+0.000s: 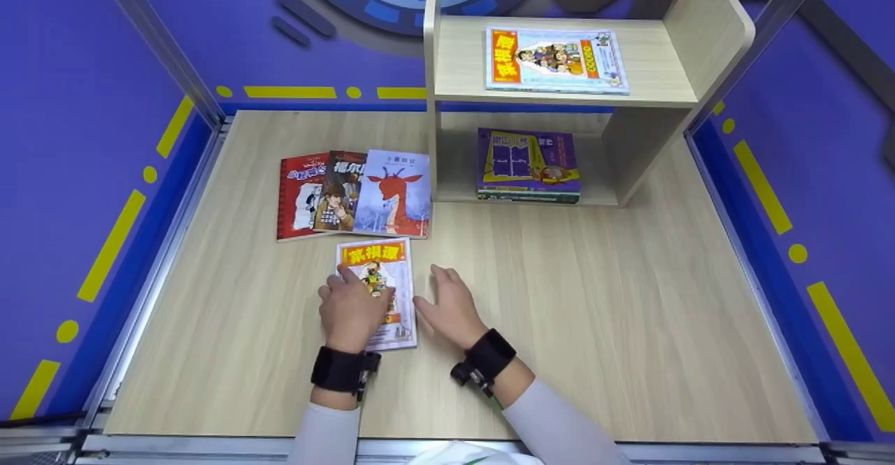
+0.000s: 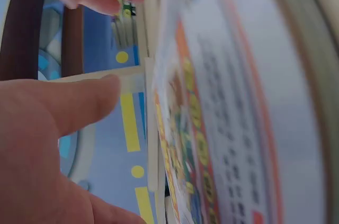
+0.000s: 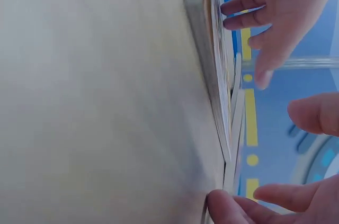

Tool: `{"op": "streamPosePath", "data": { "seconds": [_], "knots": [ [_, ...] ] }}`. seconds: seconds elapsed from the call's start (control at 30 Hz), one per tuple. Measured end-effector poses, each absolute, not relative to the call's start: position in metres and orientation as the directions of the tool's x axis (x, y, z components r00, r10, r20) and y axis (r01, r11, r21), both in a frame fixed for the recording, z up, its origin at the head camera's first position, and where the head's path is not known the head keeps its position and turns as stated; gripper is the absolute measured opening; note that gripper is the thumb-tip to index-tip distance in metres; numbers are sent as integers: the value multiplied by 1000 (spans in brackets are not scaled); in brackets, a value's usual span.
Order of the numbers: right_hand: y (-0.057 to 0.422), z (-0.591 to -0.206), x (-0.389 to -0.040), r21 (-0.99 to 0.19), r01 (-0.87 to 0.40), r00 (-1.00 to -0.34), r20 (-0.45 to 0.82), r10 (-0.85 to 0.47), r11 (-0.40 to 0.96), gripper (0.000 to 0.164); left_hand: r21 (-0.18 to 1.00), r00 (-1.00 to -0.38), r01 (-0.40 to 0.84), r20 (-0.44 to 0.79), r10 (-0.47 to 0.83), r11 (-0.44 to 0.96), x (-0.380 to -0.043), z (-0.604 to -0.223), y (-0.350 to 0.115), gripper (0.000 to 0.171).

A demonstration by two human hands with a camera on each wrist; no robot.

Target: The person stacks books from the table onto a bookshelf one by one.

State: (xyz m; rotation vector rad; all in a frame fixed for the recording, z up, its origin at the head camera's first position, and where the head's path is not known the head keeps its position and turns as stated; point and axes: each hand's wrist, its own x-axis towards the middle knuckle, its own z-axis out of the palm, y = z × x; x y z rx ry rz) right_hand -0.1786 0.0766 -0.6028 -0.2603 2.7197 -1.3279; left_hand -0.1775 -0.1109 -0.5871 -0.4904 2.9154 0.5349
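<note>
A comic-style book (image 1: 402, 269) with a pale cover and yellow-on-red title lies flat on the wooden table. My left hand (image 1: 355, 308) is over its left half, fingers spread and loosely bent, gripping nothing. In the right wrist view the left hand (image 3: 280, 12) appears above the cover, fingertips close to it. To the right of the book is my right hand (image 1: 451, 308), fingers extended and thumb pointing at the book's right edge. Nothing is held in it. The book's thick page edge (image 3: 209, 60) faces this hand.
Beyond the book, a red book (image 1: 294, 199), a detective-cover book (image 1: 339, 203) and a deer-cover book (image 1: 391, 192) overlap in a fan. A two-level wooden shelf (image 1: 657, 164) stands at the back, with similar pale books (image 1: 559, 59) above and a purple-topped stack (image 1: 528, 164) below.
</note>
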Motion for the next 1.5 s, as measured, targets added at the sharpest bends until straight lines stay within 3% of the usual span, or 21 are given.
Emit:
{"op": "streamPosePath", "data": {
  "seconds": [0.33, 0.57, 0.73, 0.97, 1.3, 1.5],
  "knots": [
    [56, -606, -170, -914, -45, -952, -83, -295, 403, 65, 310, -909, -411, -212, -359, 857, -179, -587, -117, 120],
    [57, -609, -169, -883, -94, -960, -43, -278, 459, 67, 353, -884, -450, -304, -354, 820, -189, -590, -123, 115],
    [56, -610, -167, -867, -112, -958, -36, -284, 486, 67, 482, -864, -490, -376, -334, 726, -191, -595, -132, 104],
    [59, -611, -165, -864, -97, -959, -52, -280, 493, 66, 690, -916, -400, -328, -233, 603, -189, -600, -147, 64],
    [77, -597, -162, -880, -61, -964, -71, -258, 471, 75, 835, -976, -210, -145, -165, 509, -175, -596, -132, 42],
    [102, -587, -163, -879, 2, -983, -89, -162, 477, 77, 889, -988, -111, -53, -143, 444, -163, -588, -104, 37]
  ]
}}
